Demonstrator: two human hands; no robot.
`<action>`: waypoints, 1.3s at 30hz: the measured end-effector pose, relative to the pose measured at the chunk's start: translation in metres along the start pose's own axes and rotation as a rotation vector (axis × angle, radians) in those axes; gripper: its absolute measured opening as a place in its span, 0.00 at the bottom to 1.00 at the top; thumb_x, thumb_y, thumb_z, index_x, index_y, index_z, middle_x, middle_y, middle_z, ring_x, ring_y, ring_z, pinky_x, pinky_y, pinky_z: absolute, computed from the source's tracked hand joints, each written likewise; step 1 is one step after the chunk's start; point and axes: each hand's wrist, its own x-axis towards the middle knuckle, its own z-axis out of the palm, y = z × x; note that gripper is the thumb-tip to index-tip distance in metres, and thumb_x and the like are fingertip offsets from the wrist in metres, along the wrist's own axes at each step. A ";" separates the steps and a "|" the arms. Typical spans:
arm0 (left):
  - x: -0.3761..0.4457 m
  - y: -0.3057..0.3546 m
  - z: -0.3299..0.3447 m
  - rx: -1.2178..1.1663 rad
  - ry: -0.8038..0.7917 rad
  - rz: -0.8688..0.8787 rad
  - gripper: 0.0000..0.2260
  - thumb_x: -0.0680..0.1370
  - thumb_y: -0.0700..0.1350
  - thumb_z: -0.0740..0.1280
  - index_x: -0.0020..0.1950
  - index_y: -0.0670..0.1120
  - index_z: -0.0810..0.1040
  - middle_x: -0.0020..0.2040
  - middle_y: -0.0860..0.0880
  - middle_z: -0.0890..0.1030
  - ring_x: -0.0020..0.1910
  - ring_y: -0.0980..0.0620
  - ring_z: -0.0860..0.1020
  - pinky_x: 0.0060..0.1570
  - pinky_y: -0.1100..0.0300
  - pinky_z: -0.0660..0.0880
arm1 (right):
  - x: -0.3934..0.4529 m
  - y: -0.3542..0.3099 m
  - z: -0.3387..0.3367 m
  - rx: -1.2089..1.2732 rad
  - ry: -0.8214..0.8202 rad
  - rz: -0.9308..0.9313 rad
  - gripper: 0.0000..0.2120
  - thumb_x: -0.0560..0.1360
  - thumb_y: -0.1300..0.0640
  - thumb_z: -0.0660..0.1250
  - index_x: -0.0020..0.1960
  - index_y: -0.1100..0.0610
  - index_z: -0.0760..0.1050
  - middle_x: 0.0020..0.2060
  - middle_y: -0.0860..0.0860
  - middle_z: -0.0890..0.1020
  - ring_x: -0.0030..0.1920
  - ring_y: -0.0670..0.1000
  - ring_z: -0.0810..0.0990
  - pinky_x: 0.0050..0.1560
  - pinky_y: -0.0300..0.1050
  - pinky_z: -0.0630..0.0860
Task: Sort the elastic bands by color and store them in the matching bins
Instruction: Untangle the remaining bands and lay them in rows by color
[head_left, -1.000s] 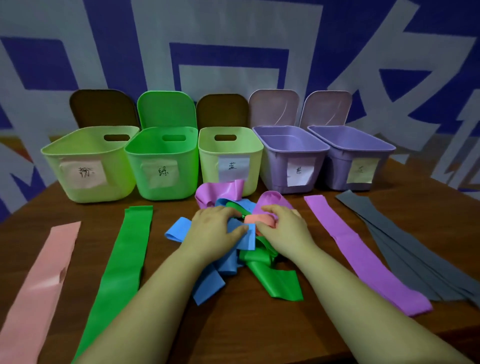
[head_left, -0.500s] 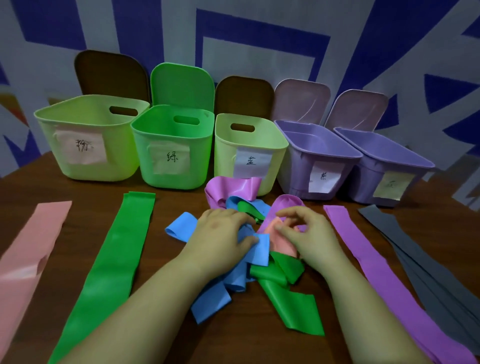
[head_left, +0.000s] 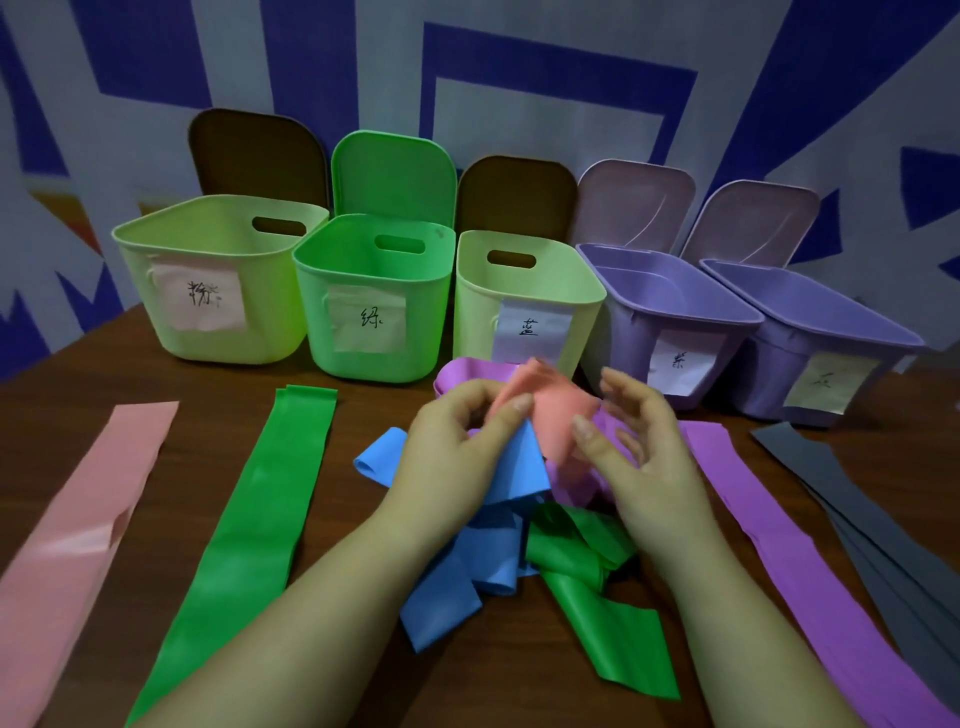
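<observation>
Pink band (head_left: 550, 410) pinched by left hand (head_left: 457, 447), right hand (head_left: 644, 441); tangled bands (head_left: 498, 519) beneath

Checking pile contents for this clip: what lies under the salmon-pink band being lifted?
Under the salmon-pink band, pinched by the left hand and right hand, lie a blue band, a green band and a purple band, tangled. The hands cover the pile's middle.
</observation>
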 end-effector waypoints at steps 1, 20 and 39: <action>0.001 0.003 -0.001 -0.110 0.009 -0.046 0.07 0.76 0.47 0.67 0.42 0.45 0.80 0.37 0.50 0.80 0.37 0.56 0.74 0.41 0.59 0.71 | 0.001 0.001 0.001 0.034 -0.042 0.055 0.28 0.63 0.44 0.70 0.62 0.44 0.69 0.60 0.47 0.77 0.61 0.43 0.74 0.63 0.40 0.70; 0.001 0.027 -0.006 -0.793 -0.207 -0.425 0.11 0.78 0.47 0.57 0.49 0.44 0.77 0.33 0.47 0.80 0.27 0.55 0.76 0.26 0.65 0.73 | 0.001 0.002 -0.003 0.493 -0.374 0.177 0.31 0.47 0.40 0.83 0.44 0.55 0.82 0.39 0.49 0.84 0.39 0.44 0.81 0.41 0.35 0.77; 0.017 -0.003 -0.030 -0.085 0.231 -0.345 0.20 0.71 0.32 0.69 0.59 0.47 0.73 0.49 0.46 0.79 0.43 0.52 0.80 0.43 0.60 0.77 | 0.010 0.014 -0.023 -0.144 0.075 0.056 0.04 0.70 0.57 0.74 0.39 0.53 0.80 0.33 0.45 0.83 0.34 0.44 0.78 0.34 0.39 0.74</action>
